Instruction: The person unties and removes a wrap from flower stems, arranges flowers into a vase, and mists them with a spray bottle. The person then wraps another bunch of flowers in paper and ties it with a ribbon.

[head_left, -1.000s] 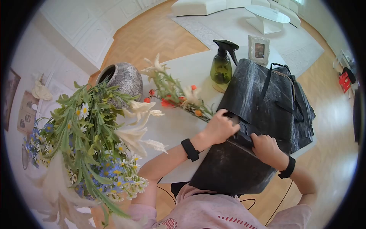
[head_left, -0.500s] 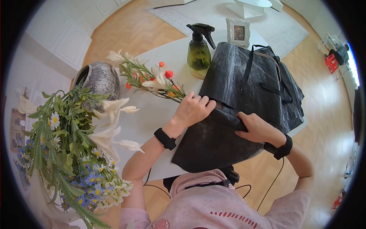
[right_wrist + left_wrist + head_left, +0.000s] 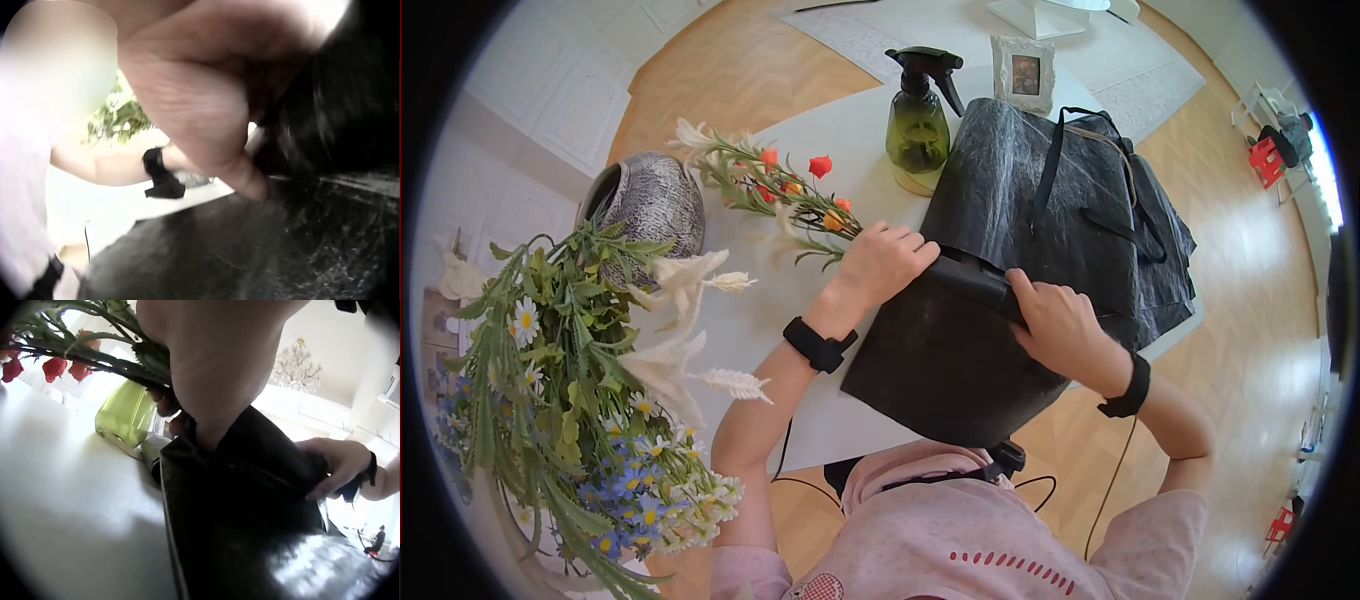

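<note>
A black apron (image 3: 1000, 190) with a creased, shiny surface and thin straps lies over the white table. Its near part (image 3: 960, 360) hangs toward the person, and a thick fold runs across its middle between the hands. My left hand (image 3: 887, 262) grips the left end of this fold, fingers curled over it, close to the stems of a flower spray (image 3: 790, 190). At the other end, my right hand (image 3: 1060, 330) holds the fold with the thumb on top. In the left wrist view, the left thumb presses into the black material (image 3: 250, 500).
Behind the apron stand a green spray bottle (image 3: 918, 130) and a white picture frame (image 3: 1022, 75). A grey textured vase (image 3: 655, 205) lies tipped at the left, beside a large bunch of artificial flowers (image 3: 580, 400). Cables (image 3: 1110, 490) trail below the table's front edge.
The hands have spread wider apart along the fold, the left one toward the apron's left edge. The gap under the fold has closed into a smoother roll. The head view has shifted.
</note>
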Demonstrator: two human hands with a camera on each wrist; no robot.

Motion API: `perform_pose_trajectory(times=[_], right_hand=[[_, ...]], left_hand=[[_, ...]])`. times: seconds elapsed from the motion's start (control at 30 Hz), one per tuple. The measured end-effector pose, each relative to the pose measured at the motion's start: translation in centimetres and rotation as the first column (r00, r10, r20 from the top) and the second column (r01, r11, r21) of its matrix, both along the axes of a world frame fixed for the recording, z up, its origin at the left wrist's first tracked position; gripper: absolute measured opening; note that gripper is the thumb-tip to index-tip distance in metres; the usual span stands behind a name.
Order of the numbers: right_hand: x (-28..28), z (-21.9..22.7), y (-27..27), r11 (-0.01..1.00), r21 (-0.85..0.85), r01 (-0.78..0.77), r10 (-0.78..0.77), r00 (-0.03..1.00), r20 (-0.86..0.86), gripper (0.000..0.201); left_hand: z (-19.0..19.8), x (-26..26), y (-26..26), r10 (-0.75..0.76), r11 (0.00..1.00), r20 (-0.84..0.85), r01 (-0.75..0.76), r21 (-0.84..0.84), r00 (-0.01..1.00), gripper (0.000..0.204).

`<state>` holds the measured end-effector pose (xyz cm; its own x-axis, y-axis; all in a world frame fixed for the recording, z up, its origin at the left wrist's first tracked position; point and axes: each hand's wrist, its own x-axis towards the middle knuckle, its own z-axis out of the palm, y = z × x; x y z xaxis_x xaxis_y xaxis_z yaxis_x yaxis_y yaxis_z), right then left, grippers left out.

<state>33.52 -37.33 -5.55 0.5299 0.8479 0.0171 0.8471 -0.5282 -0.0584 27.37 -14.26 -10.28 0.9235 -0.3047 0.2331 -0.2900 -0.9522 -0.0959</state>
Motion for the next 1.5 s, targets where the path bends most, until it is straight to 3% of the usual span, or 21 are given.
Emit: perform_pose_trajectory(times=[0.17,0.3,0.4,0.53,0.57,0.63,0.7,0.73,0.8,0.83,0.9,0.97,1.0,1.1,1.17,1.27,1.33,1.37,1.43,1.47,1.5], right_hand=[[2.6,-1.0,-0.9,0.989,0.062,-0.132,0.146,0.888,-0.436,0.029],[0.9,-1.3,-0.9,0.993,-0.038,-0.114,0.101,0.964,-0.246,0.023],[-0.9,-1.6,-0.5,0.992,-0.127,-0.01,0.035,0.98,0.196,0.018],[-1.3,-1.2,-1.0,0.992,-0.127,-0.002,0.005,1.0,0.023,0.023],[-1.0,-1.2,-1.3,0.997,0.009,-0.081,0.081,0.981,-0.177,0.026],[-0.7,-1.1,-1.4,0.98,0.158,-0.125,0.174,0.916,-0.36,0.03],[-0.3,-0.8,-0.6,0.999,-0.001,-0.038,0.024,0.675,-0.737,0.035],[-0.5,-0.9,-0.4,0.999,0.001,-0.039,0.027,0.674,-0.738,0.035],[-0.9,-1.4,0.0,0.997,0.055,0.046,0.031,0.415,-0.909,0.034],[-1.0,-2.0,0.2,0.997,0.056,0.049,0.031,0.416,-0.909,0.034],[-1.2,-3.0,0.4,0.956,0.132,0.261,0.072,0.227,-0.971,0.03],[-1.4,-2.9,0.8,0.951,0.064,0.304,0.0,0.206,-0.979,0.028],[-1.4,-2.9,0.9,0.939,-0.006,0.344,-0.073,0.182,-0.981,0.026],[-1.8,-4.1,1.0,0.935,0.065,0.348,-0.02,0.237,-0.971,0.032],[-2.1,-4.6,1.2,0.934,0.057,0.352,-0.031,0.239,-0.971,0.033],[-2.3,-5.1,1.7,0.937,0.081,0.34,-0.017,0.275,-0.961,0.035],[-2.4,-5.2,1.8,0.937,0.108,0.331,0.002,0.303,-0.953,0.037],[-2.5,-5.3,1.8,0.935,0.116,0.335,0.003,0.322,-0.947,0.038],[-2.6,-5.2,1.8,0.932,0.126,0.34,0.003,0.339,-0.941,0.04],[-2.7,-5.1,1.8,0.935,0.102,0.339,-0.021,0.343,-0.939,0.042],[-2.7,-5.0,1.7,0.938,0.079,0.337,-0.046,0.347,-0.937,0.043]], left_hand=[[-0.5,-0.7,-0.1,0.074,0.997,0.181,-0.071,-0.024,0.981,0.016],[0.1,-0.4,-0.5,-0.057,0.984,-0.042,0.049,-0.172,0.997,0.022],[0.2,0.6,-0.7,-0.092,0.958,-0.272,0.011,-0.285,0.958,0.027],[-0.7,1.0,-0.6,-0.157,0.987,0.017,0.157,-0.03,0.987,0.007],[-0.8,1.0,-0.6,-0.173,0.985,0.127,0.172,0.023,0.977,0.006],[-0.9,0.8,-0.8,-0.184,0.983,0.258,0.178,0.05,0.949,0.005],[-0.7,0.5,-1.1,-0.188,0.982,0.384,0.172,0.076,0.904,0.004],[-0.5,0.3,-1.3,-0.189,0.982,0.436,0.171,0.081,0.88,0.004],[0.1,0.2,-1.5,-0.192,0.981,0.486,0.17,0.088,0.852,0.004],[0.4,0.2,-1.5,-0.144,0.99,0.485,0.123,0.075,0.862,0.007],[0.5,0.0,-1.6,-0.098,0.995,0.482,0.078,0.061,0.871,0.01],[0.5,-0.4,-1.6,0.28,0.956,0.407,-0.213,-0.203,0.87,0.016],[0.6,-0.8,-1.4,0.275,0.957,0.407,-0.209,-0.201,0.871,0.016],[1.0,-2.8,0.2,0.545,0.733,-0.055,-0.507,-0.454,0.837,0.029],[-1.3,-3.3,2.2,0.534,0.723,-0.064,-0.494,-0.483,0.843,0.039],[-0.7,-3.1,3.5,0.374,0.69,-0.326,-0.495,-0.528,0.868,0.042],[0.5,-3.0,3.7,0.23,0.548,-0.685,-0.674,-0.496,0.691,0.04],[0.1,-3.1,4.4,0.229,0.548,-0.685,-0.674,-0.496,0.691,0.04],[-1.1,-3.7,6.6,-0.233,0.296,-0.745,-0.684,-0.667,0.625,0.036],[-1.0,-4.1,7.3,-0.234,0.297,-0.745,-0.684,-0.666,0.624,0.036],[-0.9,-4.6,7.8,-0.341,0.17,-0.707,-0.699,-0.694,0.619,0.037]])
